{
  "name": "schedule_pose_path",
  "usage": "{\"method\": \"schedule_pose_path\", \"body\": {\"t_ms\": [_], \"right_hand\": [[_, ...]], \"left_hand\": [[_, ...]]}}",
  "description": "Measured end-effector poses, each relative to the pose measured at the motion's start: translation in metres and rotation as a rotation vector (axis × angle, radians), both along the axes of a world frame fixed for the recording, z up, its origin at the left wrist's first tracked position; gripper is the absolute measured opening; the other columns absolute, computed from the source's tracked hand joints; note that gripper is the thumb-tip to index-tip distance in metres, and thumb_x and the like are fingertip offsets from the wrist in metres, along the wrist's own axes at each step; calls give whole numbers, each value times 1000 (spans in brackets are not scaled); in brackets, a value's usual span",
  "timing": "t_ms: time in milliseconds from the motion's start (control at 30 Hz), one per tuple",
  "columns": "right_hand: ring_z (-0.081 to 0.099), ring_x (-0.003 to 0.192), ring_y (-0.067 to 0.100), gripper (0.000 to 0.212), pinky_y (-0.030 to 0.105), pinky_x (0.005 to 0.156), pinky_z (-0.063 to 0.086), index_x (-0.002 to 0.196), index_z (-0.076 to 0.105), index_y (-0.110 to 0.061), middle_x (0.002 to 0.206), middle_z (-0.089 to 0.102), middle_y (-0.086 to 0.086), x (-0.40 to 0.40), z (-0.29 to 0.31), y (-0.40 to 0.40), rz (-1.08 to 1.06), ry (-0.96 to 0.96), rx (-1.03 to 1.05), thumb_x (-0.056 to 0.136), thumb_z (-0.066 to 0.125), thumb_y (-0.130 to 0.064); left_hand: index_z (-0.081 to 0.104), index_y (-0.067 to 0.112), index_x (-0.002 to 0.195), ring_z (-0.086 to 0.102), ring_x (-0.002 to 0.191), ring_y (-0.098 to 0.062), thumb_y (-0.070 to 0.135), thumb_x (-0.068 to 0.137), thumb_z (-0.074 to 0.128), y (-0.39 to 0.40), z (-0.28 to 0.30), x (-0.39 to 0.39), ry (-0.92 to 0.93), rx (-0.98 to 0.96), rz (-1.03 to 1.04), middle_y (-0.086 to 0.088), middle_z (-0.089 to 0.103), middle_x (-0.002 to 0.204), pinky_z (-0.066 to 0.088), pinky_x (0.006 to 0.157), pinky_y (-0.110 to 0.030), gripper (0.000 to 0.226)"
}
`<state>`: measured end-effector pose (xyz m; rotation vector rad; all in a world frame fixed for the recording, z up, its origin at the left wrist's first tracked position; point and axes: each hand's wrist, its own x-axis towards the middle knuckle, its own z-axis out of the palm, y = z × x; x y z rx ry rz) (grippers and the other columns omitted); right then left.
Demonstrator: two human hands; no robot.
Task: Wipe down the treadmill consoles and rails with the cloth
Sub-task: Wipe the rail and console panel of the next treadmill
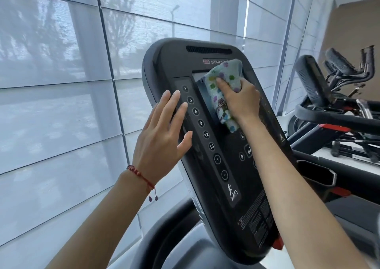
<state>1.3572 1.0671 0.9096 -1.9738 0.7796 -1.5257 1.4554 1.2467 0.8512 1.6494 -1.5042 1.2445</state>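
On the left we see big windows with pale blinds (51, 104). Next comes our left hand (162, 133), with a red string bracelet (141, 178) on the wrist. Its grip is wide open and holds nothing; the straight fingers rest flat on the left edge of the black treadmill console (226, 186), just beside a row of round number buttons (200, 122). Then comes our right hand (240, 98). Its grip is curled on a pale cloth (222, 87) with colored spots, pressing it on the screen in the top middle of the console. On the far right stand more black gym machines (333, 95).
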Motion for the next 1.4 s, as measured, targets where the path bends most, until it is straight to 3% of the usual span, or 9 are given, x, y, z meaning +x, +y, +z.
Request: {"method": "schedule_pose_path", "body": {"t_ms": [267, 500, 633, 800, 1000, 1100, 1267, 1400], "right_hand": [[54, 61, -2, 34, 16, 52, 39, 78, 61, -21, 62, 58, -13, 7, 0, 15, 78, 13, -43, 80, 63, -55], [58, 61, 8, 38, 24, 55, 44, 71, 59, -22, 62, 59, -11, 11, 4, -13, 81, 25, -58, 77, 63, -59], [64, 73, 18, 45, 33, 66, 54, 79, 62, -20, 74, 64, -4, 10, 16, -50, -2, 34, -13, 77, 57, -65], [60, 75, 19, 44, 25, 64, 42, 81, 66, -16, 76, 63, -1, 9, 19, -57, -41, 19, 67, 81, 58, -59], [62, 65, 16, 35, 24, 57, 46, 71, 64, -18, 67, 64, -2, 3, 4, -6, 131, 64, -31, 79, 65, -52], [62, 61, 15, 44, 27, 56, 47, 70, 65, -12, 62, 66, -2, 2, -7, 5, 177, 97, -119, 77, 65, -55], [50, 49, 3, 37, 18, 45, 36, 68, 62, -16, 55, 56, -8, -3, 1, -33, 111, 91, -106, 82, 64, -50], [57, 66, 22, 41, 26, 54, 37, 79, 64, -11, 73, 63, 7, -13, 1, -91, -35, 22, 70, 84, 60, -51]], "left_hand": [[59, -6, 119, 41, 128, -35, 25, 92, 47, 1, 6, 4, -173, -47, 58, -24, 50, 132, 36, 105, -44, 43], [60, -5, 117, 41, 128, -33, 23, 91, 49, 1, 11, 2, -208, -21, 59, -22, 54, 129, 32, 107, -50, 40], [61, -4, 117, 41, 128, -33, 24, 91, 49, 2, 13, -2, -205, 15, 51, -20, 54, 129, 32, 107, -50, 40], [60, -4, 118, 41, 129, -33, 25, 92, 48, 5, 14, -4, -189, 49, 56, -20, 53, 130, 33, 107, -49, 41], [59, -5, 120, 39, 131, -34, 24, 92, 48, 4, 12, -6, -179, 65, 50, -22, 51, 132, 35, 105, -50, 42], [59, -5, 121, 37, 131, -35, 25, 94, 46, 4, 12, -3, -181, 67, 39, -22, 50, 132, 34, 106, -51, 42], [59, -6, 120, 38, 130, -36, 25, 94, 45, 1, 10, -2, -179, 55, 20, -23, 51, 130, 36, 104, -53, 42], [59, -5, 120, 38, 130, -36, 25, 94, 46, 1, 8, -2, -174, 49, 4, -23, 51, 131, 38, 101, -54, 42]]}}
